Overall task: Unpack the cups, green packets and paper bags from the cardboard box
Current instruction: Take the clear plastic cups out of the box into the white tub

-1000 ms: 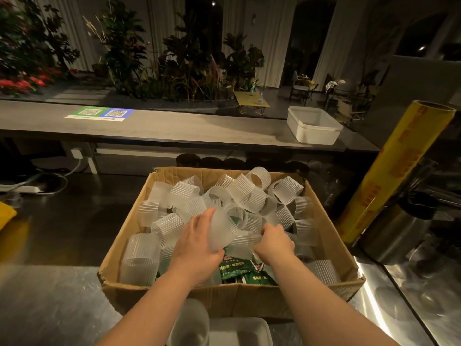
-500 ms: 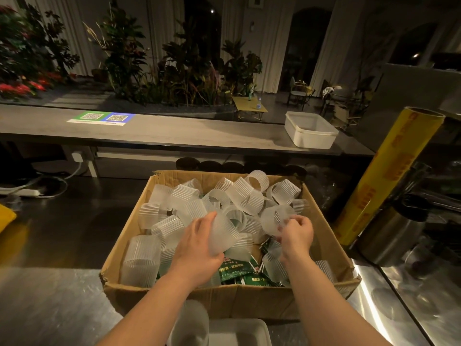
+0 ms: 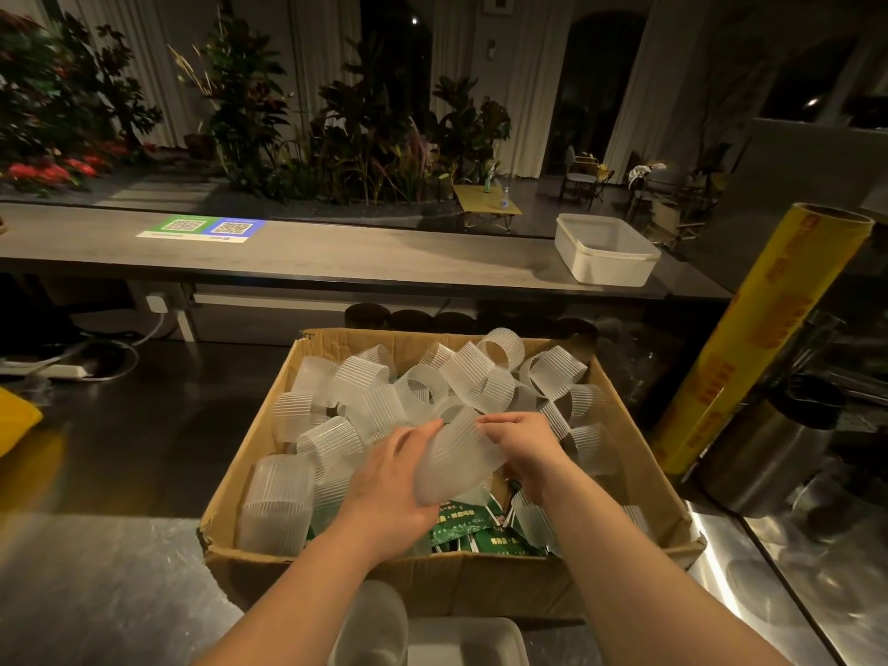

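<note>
Counter point(image 3: 120, 593), cardboard box point(image 3: 480, 562) rim, left hand point(image 3: 389, 487), right hand point(image 3: 528, 449) gripping cup point(image 3: 456, 461)

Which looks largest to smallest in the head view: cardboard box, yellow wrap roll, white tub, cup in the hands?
1. cardboard box
2. yellow wrap roll
3. white tub and cup: alike in the picture; the cup is nearer, so unranked.
</note>
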Demonstrator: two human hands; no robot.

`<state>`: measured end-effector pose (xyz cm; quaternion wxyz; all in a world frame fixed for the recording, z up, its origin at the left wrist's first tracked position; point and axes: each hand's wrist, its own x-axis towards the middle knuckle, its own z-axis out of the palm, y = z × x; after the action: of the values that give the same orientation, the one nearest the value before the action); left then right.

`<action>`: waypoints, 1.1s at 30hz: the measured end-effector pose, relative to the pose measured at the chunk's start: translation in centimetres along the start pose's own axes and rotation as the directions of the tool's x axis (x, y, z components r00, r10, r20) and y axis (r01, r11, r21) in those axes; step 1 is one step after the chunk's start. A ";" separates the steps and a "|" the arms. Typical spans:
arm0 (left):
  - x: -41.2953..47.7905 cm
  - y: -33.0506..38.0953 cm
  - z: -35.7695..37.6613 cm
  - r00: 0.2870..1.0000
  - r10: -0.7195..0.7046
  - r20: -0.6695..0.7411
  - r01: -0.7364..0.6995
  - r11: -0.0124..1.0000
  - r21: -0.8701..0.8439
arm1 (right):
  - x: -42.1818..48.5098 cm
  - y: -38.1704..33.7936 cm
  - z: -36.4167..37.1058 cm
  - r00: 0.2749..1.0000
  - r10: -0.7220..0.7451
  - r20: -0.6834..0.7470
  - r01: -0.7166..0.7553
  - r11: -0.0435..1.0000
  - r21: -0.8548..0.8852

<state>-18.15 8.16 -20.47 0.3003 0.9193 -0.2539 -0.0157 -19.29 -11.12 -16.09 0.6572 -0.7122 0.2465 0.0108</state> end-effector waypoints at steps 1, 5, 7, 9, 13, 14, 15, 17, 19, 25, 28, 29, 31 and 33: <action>0.1 0.0 0.0 1.000 -0.004 -0.005 0.004 1.000 -0.003 | 0.1 0.3 0.4 1.000 -0.009 -0.012 0.009 1.000 0.007; 0.1 0.1 0.0 0.999 -0.032 -0.010 0.031 0.998 -0.058 | 1.3 2.2 2.4 0.997 -0.079 -0.024 0.080 0.997 0.006; 0.0 0.1 -0.1 0.999 -0.042 -0.015 0.041 0.997 -0.067 | 2.0 2.8 3.0 0.994 -0.090 0.057 0.096 0.988 -0.120; -0.1 0.0 -0.1 0.998 -0.057 -0.033 0.054 0.996 -0.077 | 2.5 3.0 2.5 0.998 -0.048 0.051 0.053 0.992 -0.110; -0.1 -0.1 0.0 0.992 -0.089 -0.088 0.080 0.992 -0.099 | 4.2 4.4 -0.1 0.961 0.063 -0.270 -0.098 0.988 -0.117; 0.0 -0.2 0.1 0.991 -0.096 -0.094 0.087 0.991 -0.098 | 4.5 4.8 -0.4 0.956 0.090 -0.281 -0.149 0.969 -0.195; 0.2 -0.2 0.1 0.990 -0.103 -0.101 0.094 0.991 -0.095 | 4.4 4.9 -0.4 0.955 0.123 -0.270 -0.194 0.948 -0.253; 0.3 -0.2 0.1 0.986 -0.113 -0.122 0.103 0.991 -0.085 | 4.8 5.3 0.1 0.959 0.162 -0.230 -0.231 0.921 -0.313; 0.3 -0.2 0.1 0.983 -0.117 -0.143 0.107 0.991 -0.077 | 5.1 5.4 0.6 0.966 0.181 -0.185 -0.237 0.905 -0.354; 0.1 -0.2 0.0 0.979 -0.138 -0.150 0.128 0.989 -0.077 | 4.3 4.4 0.6 0.980 0.182 -0.077 -0.194 0.959 -0.208; 0.1 -0.1 0.0 0.984 -0.127 -0.124 0.120 0.991 -0.064 | 2.4 3.3 -1.2 0.994 0.086 -0.061 -0.086 0.996 0.006; 0.1 -0.1 0.0 0.986 -0.127 -0.107 0.122 0.991 -0.058 | 1.6 3.0 -1.8 0.996 0.038 -0.075 -0.032 0.997 0.075; 0.2 -0.1 0.0 0.990 -0.122 -0.073 0.120 0.992 -0.028 | -0.1 2.4 -2.5 0.991 -0.076 -0.107 0.094 0.980 0.173; 0.3 0.1 -0.1 0.992 -0.122 -0.033 0.122 0.993 0.005 | -1.5 1.7 -2.5 0.975 -0.198 -0.099 0.213 0.960 0.181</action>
<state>-17.94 8.01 -20.32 0.2999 0.9342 -0.1924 -0.0182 -21.99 -13.03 -16.86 0.7094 -0.6677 0.1973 -0.1096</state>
